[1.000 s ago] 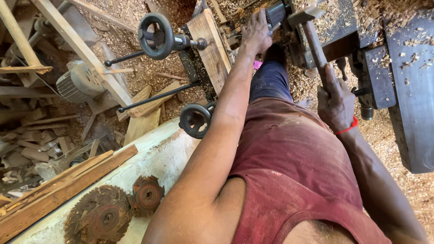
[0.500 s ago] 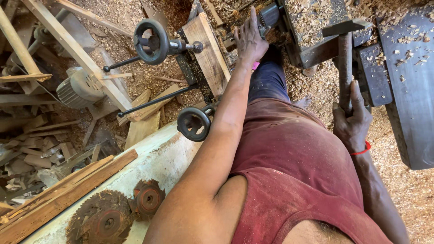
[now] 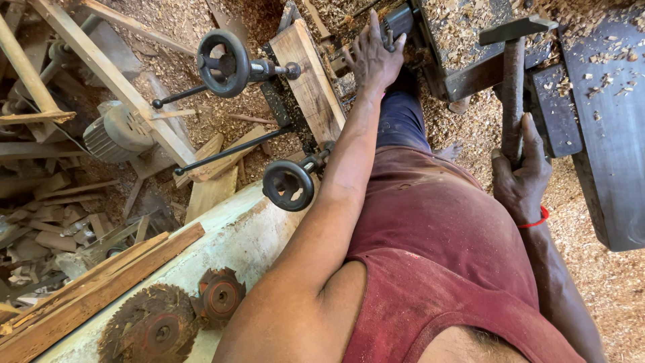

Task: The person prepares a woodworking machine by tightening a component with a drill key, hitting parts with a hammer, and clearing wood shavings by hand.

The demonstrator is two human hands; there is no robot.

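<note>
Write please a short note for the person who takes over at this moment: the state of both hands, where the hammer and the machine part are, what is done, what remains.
Left grip: closed over the metal part at the edge of the dark machine bed, arm stretched out.
Right grip: closed on the hammer handle, head over the bed.
Nearby: wooden plank, black handwheel, rusty saw blades on the pale bench.
Done: wood chips cover the bed.
Left: the hammer head is not yet on the metal part.
</note>
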